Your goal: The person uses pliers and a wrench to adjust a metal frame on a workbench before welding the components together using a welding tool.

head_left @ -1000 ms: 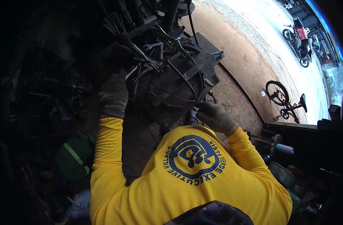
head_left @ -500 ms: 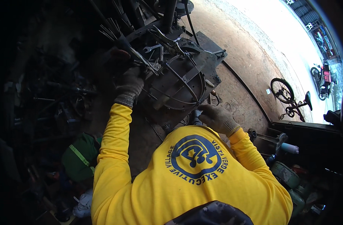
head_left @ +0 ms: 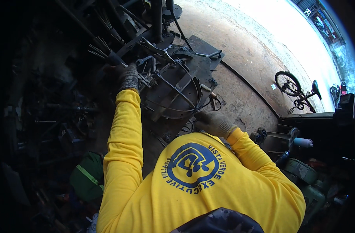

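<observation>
My left hand (head_left: 126, 76), in a grey knit work glove, reaches past the left edge of the dark metal worktable beside a tube of thin rods (head_left: 114, 58). Shadow hides its fingers. A combination wrench (head_left: 144, 60) and locking pliers (head_left: 159, 51) lie just right of it on the table. In the middle sits a round frame of bent metal bar (head_left: 179, 92) with crossing bars. My right hand (head_left: 214, 122), also gloved, is closed near the frame's near right edge, close to my chest; whatever its fingers hold is hidden.
Beyond the table a dark upright post (head_left: 156, 21) rises. A bicycle (head_left: 301, 93) stands on the concrete floor to the right. Dark metal clutter fills the left side, with a green bag (head_left: 87, 176) lower down. Green machinery (head_left: 301, 171) stands at lower right.
The view has shifted, so the table sits further left. My left hand has moved farther out toward the tube of rods. My right hand stays near the frame's near edge.
</observation>
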`<state>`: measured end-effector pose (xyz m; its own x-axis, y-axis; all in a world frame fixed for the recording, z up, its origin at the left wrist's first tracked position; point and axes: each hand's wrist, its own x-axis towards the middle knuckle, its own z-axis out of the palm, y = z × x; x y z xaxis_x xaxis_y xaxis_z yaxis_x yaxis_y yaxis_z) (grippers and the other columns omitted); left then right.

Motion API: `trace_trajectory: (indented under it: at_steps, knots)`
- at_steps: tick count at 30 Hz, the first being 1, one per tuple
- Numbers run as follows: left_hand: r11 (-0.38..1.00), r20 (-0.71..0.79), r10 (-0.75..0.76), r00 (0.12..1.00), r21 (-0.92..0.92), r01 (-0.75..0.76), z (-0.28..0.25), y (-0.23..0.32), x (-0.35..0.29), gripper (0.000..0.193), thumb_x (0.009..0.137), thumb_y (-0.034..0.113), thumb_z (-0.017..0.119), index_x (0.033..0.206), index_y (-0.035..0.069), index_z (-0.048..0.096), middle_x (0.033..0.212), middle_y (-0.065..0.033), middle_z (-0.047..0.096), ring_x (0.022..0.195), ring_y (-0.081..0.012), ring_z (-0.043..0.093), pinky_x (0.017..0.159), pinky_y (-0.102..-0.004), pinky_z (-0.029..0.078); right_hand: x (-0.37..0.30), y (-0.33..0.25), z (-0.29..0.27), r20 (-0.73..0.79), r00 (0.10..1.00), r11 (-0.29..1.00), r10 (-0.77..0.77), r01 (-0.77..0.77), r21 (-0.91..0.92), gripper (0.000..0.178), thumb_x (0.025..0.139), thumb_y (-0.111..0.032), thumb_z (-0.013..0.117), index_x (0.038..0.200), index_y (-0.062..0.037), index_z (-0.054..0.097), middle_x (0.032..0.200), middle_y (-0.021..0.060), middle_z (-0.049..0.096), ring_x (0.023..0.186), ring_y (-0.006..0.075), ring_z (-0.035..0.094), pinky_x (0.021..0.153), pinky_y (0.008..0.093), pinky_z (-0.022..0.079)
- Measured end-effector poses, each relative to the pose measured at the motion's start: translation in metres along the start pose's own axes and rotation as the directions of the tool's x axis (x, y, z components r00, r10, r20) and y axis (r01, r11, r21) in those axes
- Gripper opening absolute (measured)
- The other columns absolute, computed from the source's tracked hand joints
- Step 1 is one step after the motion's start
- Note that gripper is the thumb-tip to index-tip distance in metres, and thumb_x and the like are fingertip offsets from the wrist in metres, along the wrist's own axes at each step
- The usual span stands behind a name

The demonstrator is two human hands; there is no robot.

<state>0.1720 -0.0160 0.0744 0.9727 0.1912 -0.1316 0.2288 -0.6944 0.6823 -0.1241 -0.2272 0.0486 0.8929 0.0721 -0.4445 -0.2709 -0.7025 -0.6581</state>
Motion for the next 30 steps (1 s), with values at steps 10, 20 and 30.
trace_trajectory:
  at_steps: [10, 20, 30]
  knots:
    - [0.873, -0.200, 0.410, 0.890, 0.369, -0.319, -0.005, 0.025, -0.019, 0.038, 0.089, 0.036, 0.070, 0.116, 0.010, 0.066, 0.120, -0.0079, 0.068, 0.108, -0.0304, 0.065, 0.096, -0.0482, 0.048, 0.002, 0.028, 0.020, -0.057, 0.997, 0.995, -0.059, 0.054, -0.083, 0.051, 0.092, -0.042, 0.064, 0.128, -0.0047, 0.064, 0.106, 0.0171, 0.074, 0.101, 0.0345, 0.070, 0.091, 0.0437, 0.054]
    - [0.704, -0.243, 0.710, 0.661, 0.275, -0.655, -0.009, -0.021, 0.009, 0.030, 0.090, 0.038, 0.072, 0.096, 0.010, 0.063, 0.095, -0.0117, 0.070, 0.087, -0.0334, 0.070, 0.075, -0.0464, 0.055, -0.017, 0.044, 0.017, -0.099, 0.994, 0.999, 0.048, -0.050, -0.017, 0.048, 0.092, -0.040, 0.064, 0.126, -0.0061, 0.066, 0.115, 0.0184, 0.072, 0.105, 0.0352, 0.069, 0.092, 0.0425, 0.054]
    - [0.464, 0.195, 0.860, 0.471, 0.082, -0.882, 0.017, -0.037, 0.023, 0.026, 0.089, 0.020, 0.075, 0.112, 0.009, 0.070, 0.108, -0.0163, 0.069, 0.105, -0.0347, 0.067, 0.091, -0.0410, 0.053, -0.021, 0.045, 0.023, 0.006, 0.997, 0.996, 0.080, -0.080, -0.037, 0.048, 0.091, -0.041, 0.065, 0.126, -0.0089, 0.066, 0.117, 0.0184, 0.071, 0.107, 0.0359, 0.068, 0.093, 0.0431, 0.053]
